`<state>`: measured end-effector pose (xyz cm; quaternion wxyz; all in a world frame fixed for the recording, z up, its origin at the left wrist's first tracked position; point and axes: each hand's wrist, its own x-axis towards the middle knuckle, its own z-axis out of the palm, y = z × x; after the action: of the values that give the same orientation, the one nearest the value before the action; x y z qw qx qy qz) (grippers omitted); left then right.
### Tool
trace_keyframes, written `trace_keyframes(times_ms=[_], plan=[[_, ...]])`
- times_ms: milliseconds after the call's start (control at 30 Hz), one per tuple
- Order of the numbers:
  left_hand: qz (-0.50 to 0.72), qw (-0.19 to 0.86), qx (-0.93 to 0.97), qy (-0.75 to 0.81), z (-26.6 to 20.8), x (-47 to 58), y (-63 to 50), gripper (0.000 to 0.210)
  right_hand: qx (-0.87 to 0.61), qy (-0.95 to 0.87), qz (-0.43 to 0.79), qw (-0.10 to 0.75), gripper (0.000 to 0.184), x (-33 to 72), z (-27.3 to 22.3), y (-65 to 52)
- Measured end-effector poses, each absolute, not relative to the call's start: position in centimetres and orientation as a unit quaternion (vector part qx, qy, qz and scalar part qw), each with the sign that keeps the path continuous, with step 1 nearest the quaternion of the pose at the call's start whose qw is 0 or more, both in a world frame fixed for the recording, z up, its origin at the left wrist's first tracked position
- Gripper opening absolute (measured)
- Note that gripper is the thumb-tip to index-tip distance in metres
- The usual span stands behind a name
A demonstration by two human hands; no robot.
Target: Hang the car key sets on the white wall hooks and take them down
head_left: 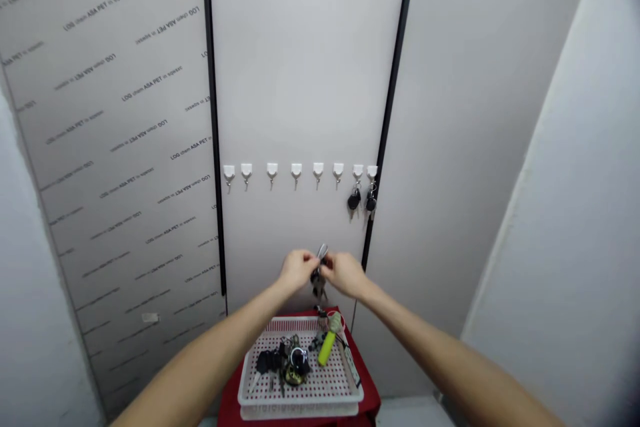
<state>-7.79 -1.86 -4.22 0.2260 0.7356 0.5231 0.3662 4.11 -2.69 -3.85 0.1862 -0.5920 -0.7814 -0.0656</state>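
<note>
A bunch of keys [317, 282] hangs between my two hands, above the far edge of a white plastic basket [300, 408]. My left hand [299, 268] pinches the bunch from the left, fingers closed. From the other side my right hand [346, 273] grips it near a silvery loop [323, 251] that sticks up over the fingers. Inside the basket lie several more keys with dark fobs [270, 360], along with a bright yellow-green key tag [327, 348]. Small parts of the held bunch are hidden by my fingers.
A row of several white hooks [297, 171] is fixed to the pale cabinet door. Black-fobbed keys [354, 200] and another set [371, 201] hang on the two rightmost hooks. Red cloth [367, 380] lies beneath the basket. Black handle strips [213, 127] edge the door.
</note>
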Motion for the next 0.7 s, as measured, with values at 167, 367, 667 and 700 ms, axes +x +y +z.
trace_keyframes(times_ms=[167,367,667,700], plan=[[0.251,0.209,0.734,0.596,-10.9,-9.5,-4.6,0.025,-0.59,-0.8,-0.033,0.106,0.022,2.9,-11.0,-5.1],[0.162,0.122,0.767,0.609,-12.7,-9.9,-6.3,0.022,-0.588,-0.805,-0.016,0.076,0.023,2.9,-14.3,-6.2],[0.065,0.075,0.787,0.609,-12.9,-8.2,-5.9,0.022,-0.588,-0.8,0.049,0.11,0.021,6.5,-11.9,-4.9],[0.062,0.07,0.79,0.607,-12.6,-8.0,-5.6,0.021,-0.592,-0.792,0.051,0.141,0.023,7.3,-10.5,-4.3]])
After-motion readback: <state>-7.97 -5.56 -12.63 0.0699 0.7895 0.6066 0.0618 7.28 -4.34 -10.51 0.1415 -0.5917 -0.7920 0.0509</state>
